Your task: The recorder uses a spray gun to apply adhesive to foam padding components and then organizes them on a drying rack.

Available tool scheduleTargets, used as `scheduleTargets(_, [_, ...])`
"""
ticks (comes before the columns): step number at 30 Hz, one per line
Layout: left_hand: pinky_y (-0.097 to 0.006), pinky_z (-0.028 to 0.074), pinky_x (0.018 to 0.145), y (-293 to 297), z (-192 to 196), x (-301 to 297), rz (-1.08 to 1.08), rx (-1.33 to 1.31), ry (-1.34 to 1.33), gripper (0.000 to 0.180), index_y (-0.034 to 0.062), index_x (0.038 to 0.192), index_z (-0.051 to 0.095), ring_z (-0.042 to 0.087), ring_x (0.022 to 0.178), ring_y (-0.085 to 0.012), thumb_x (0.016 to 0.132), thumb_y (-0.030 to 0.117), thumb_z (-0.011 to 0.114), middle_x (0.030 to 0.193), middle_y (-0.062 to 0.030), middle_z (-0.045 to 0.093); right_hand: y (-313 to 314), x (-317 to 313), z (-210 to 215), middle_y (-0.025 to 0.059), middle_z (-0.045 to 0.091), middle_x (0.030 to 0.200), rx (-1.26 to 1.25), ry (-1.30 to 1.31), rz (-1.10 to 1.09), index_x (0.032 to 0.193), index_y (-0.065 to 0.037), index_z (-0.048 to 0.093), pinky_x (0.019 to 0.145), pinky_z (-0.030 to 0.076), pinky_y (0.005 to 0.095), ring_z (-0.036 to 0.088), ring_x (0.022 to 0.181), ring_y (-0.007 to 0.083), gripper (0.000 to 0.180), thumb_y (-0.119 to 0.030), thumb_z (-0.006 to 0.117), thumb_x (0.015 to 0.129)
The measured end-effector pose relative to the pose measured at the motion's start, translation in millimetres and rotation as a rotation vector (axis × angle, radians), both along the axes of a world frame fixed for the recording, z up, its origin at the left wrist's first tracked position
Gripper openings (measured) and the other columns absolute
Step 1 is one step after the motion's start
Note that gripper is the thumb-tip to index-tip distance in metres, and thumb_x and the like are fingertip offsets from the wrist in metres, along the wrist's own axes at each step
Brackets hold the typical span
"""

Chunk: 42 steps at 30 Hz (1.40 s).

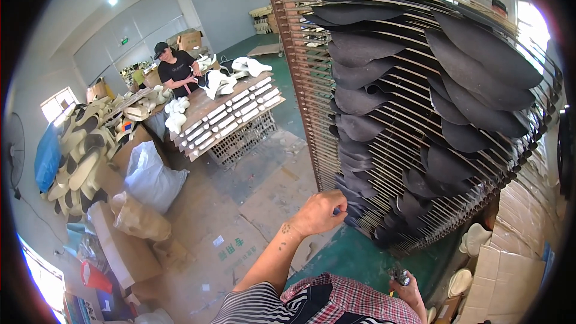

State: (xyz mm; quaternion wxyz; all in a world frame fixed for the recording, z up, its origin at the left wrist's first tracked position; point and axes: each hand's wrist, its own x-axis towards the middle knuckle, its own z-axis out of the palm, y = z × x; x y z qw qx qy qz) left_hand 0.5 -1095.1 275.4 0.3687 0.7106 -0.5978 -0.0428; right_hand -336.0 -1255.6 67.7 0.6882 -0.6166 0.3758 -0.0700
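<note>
From my head camera, my left hand [321,211] reaches to the near left corner of the rack [300,84], fingers pinched together on the edge of a dark sole [354,209] lying low on its rods. The sole looks thin, light and floppy, so I judge the edge the best grip, sliding it flat off the rods. My right hand [407,285], low by my apron [336,300], is clamped on a small tool [397,273].

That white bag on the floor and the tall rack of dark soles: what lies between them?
In the head view, between the white bag and the rack lie only flattened cardboard sheets on the floor; nothing stands there.
</note>
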Motion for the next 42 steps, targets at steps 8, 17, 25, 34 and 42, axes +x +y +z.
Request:
scheduleTargets(8, [-0.038, 0.047, 0.069, -2, -2, 4, -0.029, -0.021, -0.013, 0.007, -0.0001, 0.085, 0.055, 0.058, 0.079, -0.0315, 0.079, 0.000, 0.058, 0.083, -0.0136, 0.058, 0, 2, 3, 0.0032, 0.062, 0.077, 0.013, -0.013, -0.016, 0.110, -0.001, 0.057, 0.057, 0.053, 0.0273, 0.061, 0.062, 0.0131, 0.038, -0.001, 0.071, 0.075])
scheduleTargets(17, [-0.038, 0.048, 0.072, -20, -4, 7, -0.133, -0.055, 0.007, 0.006, -0.0006, 0.091, 0.055, 0.058, 0.082, -0.0316, 0.085, 0.002, 0.053, 0.084, -0.0131, 0.057, 6, 2, 18, 0.0030, 0.062, 0.075, 0.005, -0.017, -0.059, 0.112, -0.001, 0.057, 0.057, 0.050, 0.0254, 0.061, 0.061, 0.0118, 0.038, 0.000, 0.069, 0.076])
scheduleTargets(25, [-0.041, 0.044, 0.064, -69, -6, -39, -0.321, -0.054, 0.025, 0.011, 0.0004, 0.081, 0.048, 0.054, 0.071, -0.0329, 0.087, 0.009, 0.051, 0.076, -0.0138, 0.052, 33, -41, 51, 0.0006, 0.060, 0.079, -0.112, -0.028, -0.172, 0.118, -0.001, 0.056, 0.061, 0.047, 0.0248, 0.056, 0.067, 0.0089, 0.045, 0.001, 0.066, 0.075])
scheduleTargets(34, [-0.035, 0.044, 0.058, -176, -13, -187, -0.619, 0.062, 0.121, 0.014, 0.0003, 0.069, 0.055, 0.055, 0.062, -0.0256, 0.080, 0.004, 0.062, 0.067, -0.0114, 0.056, 43, -183, 119, 0.0065, 0.062, 0.103, -0.380, 0.052, -0.382, 0.131, -0.007, 0.048, 0.084, 0.047, 0.0302, 0.057, 0.092, 0.0135, 0.052, -0.011, 0.067, 0.083])
scheduleTargets(42, [-0.034, 0.047, 0.067, -267, -28, -390, -1.180, 0.051, 0.061, 0.007, -0.0018, 0.089, 0.059, 0.059, 0.072, -0.0288, 0.085, 0.002, 0.057, 0.080, -0.0151, 0.060, 153, -341, 189, 0.0077, 0.062, 0.106, -0.517, 0.176, -1.065, 0.132, -0.007, 0.047, 0.083, 0.047, 0.0312, 0.057, 0.092, 0.0176, 0.050, -0.014, 0.066, 0.087])
